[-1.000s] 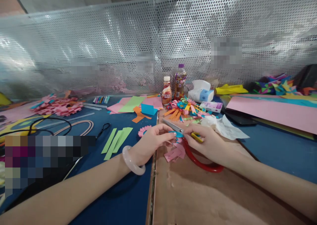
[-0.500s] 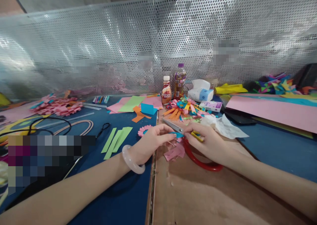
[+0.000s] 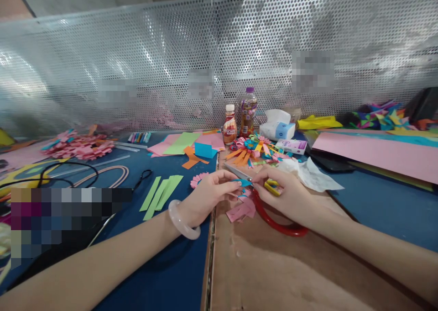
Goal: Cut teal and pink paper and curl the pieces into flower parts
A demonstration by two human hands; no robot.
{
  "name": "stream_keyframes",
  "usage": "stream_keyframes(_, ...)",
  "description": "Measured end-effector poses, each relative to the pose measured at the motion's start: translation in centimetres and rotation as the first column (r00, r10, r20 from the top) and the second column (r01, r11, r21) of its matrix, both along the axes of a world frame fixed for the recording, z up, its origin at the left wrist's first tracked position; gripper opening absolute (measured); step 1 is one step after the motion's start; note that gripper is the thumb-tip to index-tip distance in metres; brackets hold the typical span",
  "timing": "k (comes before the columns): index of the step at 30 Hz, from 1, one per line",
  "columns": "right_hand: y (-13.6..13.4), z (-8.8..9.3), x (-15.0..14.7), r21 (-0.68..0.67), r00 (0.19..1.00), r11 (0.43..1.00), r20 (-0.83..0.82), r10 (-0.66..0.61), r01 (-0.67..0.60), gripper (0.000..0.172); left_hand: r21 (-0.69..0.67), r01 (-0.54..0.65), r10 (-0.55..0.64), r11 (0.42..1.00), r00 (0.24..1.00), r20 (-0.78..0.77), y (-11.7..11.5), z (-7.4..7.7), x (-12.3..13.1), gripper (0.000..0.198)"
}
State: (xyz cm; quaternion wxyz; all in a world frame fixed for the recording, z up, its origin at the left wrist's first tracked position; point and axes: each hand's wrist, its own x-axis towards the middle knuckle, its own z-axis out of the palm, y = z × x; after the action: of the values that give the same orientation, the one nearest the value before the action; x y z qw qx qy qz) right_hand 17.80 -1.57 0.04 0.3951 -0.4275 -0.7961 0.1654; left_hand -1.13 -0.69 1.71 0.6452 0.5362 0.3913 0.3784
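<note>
My left hand (image 3: 208, 194), with a pale bangle at the wrist, pinches a small strip of blue paper (image 3: 243, 182). The fingers of my right hand (image 3: 282, 190) are closed at the strip's right end. Right beneath my hands lie red-handled scissors (image 3: 280, 229), their blades pointing to the upper left; my right hand covers part of them. Something yellow (image 3: 273, 187) shows behind my right fingers. Pink paper scraps (image 3: 241, 209) lie below my fingertips. A pink paper flower (image 3: 199, 179) is partly hidden behind my left hand.
Green paper strips (image 3: 161, 194) lie left of my left hand. Farther back are coloured sheets (image 3: 181, 143), two bottles (image 3: 230, 126), a tissue pack (image 3: 278, 126) and a pile of paper flowers (image 3: 253, 149). Crumpled tissue (image 3: 310, 174) lies beyond my right hand. A perforated metal screen (image 3: 153, 73) rises behind.
The blue strip has turned slightly between my fingers, and more of it shows. My right fingertips have shifted a little to the left. Everything else stays put.
</note>
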Motion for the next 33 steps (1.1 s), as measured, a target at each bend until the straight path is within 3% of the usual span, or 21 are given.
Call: stream_keyframes(33,0.13,-0.16,-0.06,0.041,0.999,0.999,0.032,-0.003,0.002,0.010,-0.033,0.015,-0.013,0.999,0.999,0.048,0.19,-0.23,-0.17,0.016)
